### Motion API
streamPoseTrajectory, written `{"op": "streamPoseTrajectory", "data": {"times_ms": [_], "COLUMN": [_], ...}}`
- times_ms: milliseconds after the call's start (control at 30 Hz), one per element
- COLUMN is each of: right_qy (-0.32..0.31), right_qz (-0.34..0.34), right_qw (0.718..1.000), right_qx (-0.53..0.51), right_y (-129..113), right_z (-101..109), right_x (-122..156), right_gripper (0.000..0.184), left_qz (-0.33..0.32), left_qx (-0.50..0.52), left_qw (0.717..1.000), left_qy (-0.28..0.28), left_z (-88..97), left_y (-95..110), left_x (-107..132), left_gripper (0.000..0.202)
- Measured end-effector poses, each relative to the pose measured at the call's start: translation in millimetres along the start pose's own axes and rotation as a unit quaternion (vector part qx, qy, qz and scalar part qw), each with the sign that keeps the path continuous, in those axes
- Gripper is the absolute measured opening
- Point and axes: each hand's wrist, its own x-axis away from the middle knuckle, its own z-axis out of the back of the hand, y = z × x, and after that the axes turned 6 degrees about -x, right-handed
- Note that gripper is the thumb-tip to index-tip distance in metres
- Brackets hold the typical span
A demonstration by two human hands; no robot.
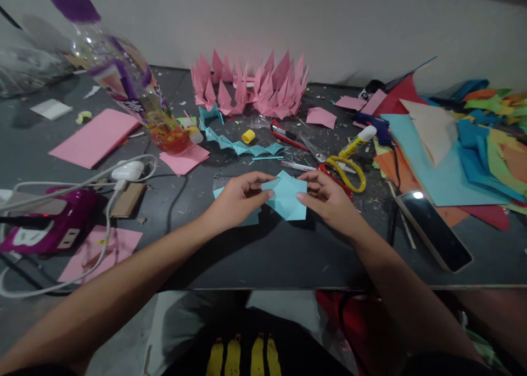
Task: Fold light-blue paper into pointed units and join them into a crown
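A small light blue folded paper [287, 198] lies just above the dark table [263, 255], held from both sides. My left hand [239, 197] pinches its left edge with thumb and fingers closed. My right hand [327, 196] pinches its right edge the same way. More light blue paper [251, 218] lies under my left hand. Beyond it sits a chain of folded blue pieces [239, 144], and behind that a ring of pink folded spikes [251, 88].
Yellow-handled scissors [348, 170], a glue stick [359, 140], a red cutter [286, 134] and a pen lie right of centre. A phone [434, 230] and stacked coloured sheets [465, 151] fill the right. A plastic bottle [132, 85], pink sheets [94, 137], cables and a purple box [45, 222] are left.
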Motion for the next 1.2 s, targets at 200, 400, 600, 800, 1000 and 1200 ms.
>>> {"op": "streamPoseTrajectory", "data": {"times_ms": [200,400,600,800,1000,1200], "right_qy": [-0.002,-0.045,-0.018,-0.012,0.031,-0.033], "right_qz": [-0.041,-0.100,-0.136,-0.052,0.053,0.125], "right_qw": [0.998,0.993,0.988,0.998,0.980,0.951], "right_qx": [-0.045,-0.037,-0.074,0.033,0.188,0.282], "right_y": [1,-3,1,0,-5,-10], "right_z": [-1,-1,1,-3,-8,-16], "right_x": [-2,-2,-2,-2,3,7], "right_gripper": [0.051,0.036,0.044,0.019,0.010,0.014], "left_qz": [-0.004,-0.012,-0.026,-0.043,-0.075,-0.132], "left_qx": [-0.008,-0.035,-0.055,-0.114,-0.188,-0.292], "left_qw": [1.000,0.999,0.998,0.992,0.979,0.947], "left_qy": [-0.003,0.018,0.030,0.046,0.014,-0.002], "left_z": [-2.3,-2.1,-2.4,-2.1,-2.8,-5.3], "left_y": [1,3,3,5,9,14], "left_x": [2,3,5,7,10,12], "left_gripper": [0.025,0.026,0.024,0.023,0.025,0.013]}}
